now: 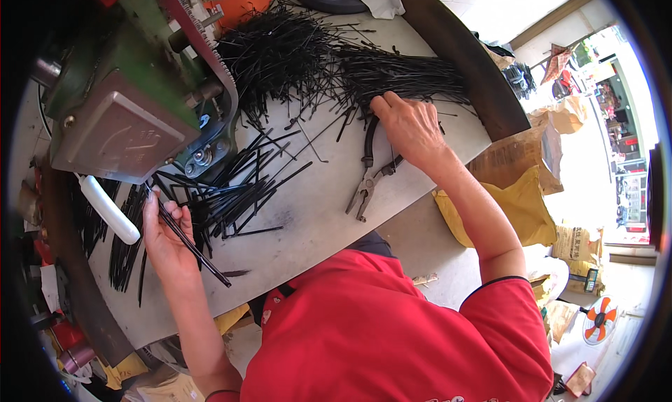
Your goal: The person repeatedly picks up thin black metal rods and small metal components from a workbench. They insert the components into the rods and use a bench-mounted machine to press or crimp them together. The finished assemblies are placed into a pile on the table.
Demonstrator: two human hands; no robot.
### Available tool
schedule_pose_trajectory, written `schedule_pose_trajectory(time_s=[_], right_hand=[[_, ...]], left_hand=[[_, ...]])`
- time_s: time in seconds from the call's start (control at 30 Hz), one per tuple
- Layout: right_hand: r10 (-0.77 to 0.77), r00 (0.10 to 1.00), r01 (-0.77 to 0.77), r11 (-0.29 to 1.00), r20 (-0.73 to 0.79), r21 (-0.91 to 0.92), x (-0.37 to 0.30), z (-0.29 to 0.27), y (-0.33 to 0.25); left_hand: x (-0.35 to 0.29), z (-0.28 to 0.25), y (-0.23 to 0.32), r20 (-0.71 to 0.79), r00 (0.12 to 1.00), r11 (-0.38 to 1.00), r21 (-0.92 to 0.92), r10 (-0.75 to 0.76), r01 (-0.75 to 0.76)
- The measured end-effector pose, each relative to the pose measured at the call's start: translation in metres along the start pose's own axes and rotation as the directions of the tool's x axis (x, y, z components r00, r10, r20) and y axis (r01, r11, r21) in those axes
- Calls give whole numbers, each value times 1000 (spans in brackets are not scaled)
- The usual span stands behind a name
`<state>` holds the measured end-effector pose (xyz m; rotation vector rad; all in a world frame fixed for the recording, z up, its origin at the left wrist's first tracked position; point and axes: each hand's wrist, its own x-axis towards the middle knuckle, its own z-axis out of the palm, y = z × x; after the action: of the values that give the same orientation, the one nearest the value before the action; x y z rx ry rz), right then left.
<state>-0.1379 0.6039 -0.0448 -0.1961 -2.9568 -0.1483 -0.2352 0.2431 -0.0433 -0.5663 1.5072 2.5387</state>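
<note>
At the left of the table, my left hand [168,237] is closed around a few thin black rods [198,254]. Their upper ends are just below the head of a green machine [129,122]. Farther right, my right hand [413,128] is curled at the near edge of a bundle of thin black rods [402,76]; its fingertips are partly hidden, so what they pinch does not show. A pair of pliers [367,181] with black handles lies spread on the table, its handle ends beside and partly under that hand.
Loose black rods [245,192] lie beside the machine, and a tangled heap [276,52] fills the back. A white curved handle [108,209] hangs from the machine. The table [315,241] has a raised dark rim [462,45]. Boxes and a yellow sack [504,209] stand right.
</note>
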Motion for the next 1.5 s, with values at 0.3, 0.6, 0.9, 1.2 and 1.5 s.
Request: schedule_pose_trajectory(time_s=[0.3, 0.6, 0.9, 1.2, 1.5], right_hand=[[-319, 873, 433, 854, -369, 289, 10, -43, -104], [-88, 974, -182, 260, 211, 948, 49, -8, -190], [-36, 950, -308, 42, 309, 951, 57, -5, -199], [-25, 944, -329, -53, 328, 943, 62, 0, -203], [-37, 934, -356, -127, 354, 926, 62, -1, -202]], left_hand=[[-6, 7, -15, 157, 986, 998, -24, -51, 56], [9, 26, -24, 179, 983, 975, 205, 42, -79], [8, 30, -30, 232, 971, 966, 228, 65, -119], [7, 33, -29, 235, 971, 980, 176, 47, -90], [6, 32, -29, 233, 972, 985, 158, 38, -76]])
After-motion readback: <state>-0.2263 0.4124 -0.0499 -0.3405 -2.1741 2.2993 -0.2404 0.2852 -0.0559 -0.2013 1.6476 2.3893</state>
